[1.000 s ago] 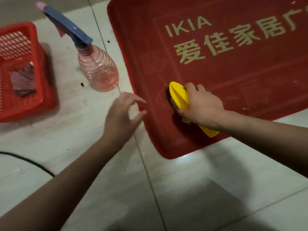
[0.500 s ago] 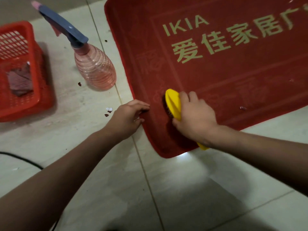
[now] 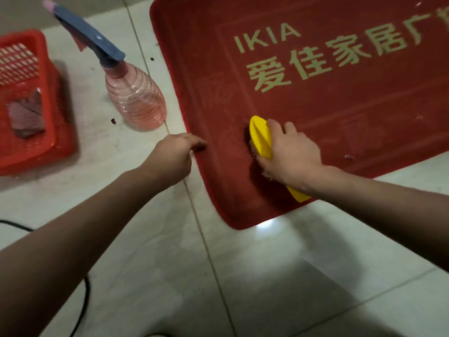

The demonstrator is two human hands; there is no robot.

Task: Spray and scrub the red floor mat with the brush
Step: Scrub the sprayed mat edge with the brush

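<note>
The red floor mat (image 3: 340, 98), printed with pale lettering, lies on the tiled floor across the upper right. My right hand (image 3: 289, 154) grips the yellow scrub brush (image 3: 261, 137), whose bristles press on the mat near its left front corner. At the mat's left edge my left hand (image 3: 177, 154) pinches the rim with curled fingers. The pink spray bottle (image 3: 136, 98) with a blue trigger head stands upright on the floor just left of the mat, a short way beyond my left hand.
A red plastic basket (image 3: 60, 147) with a dark cloth (image 3: 26, 115) inside sits at the far left. A black cable (image 3: 82, 310) runs across the floor at lower left. Small crumbs lie on the tiles and the mat.
My left hand came down from above the floor and took hold of the mat's left edge. The brush slid a little along the mat under my right hand.
</note>
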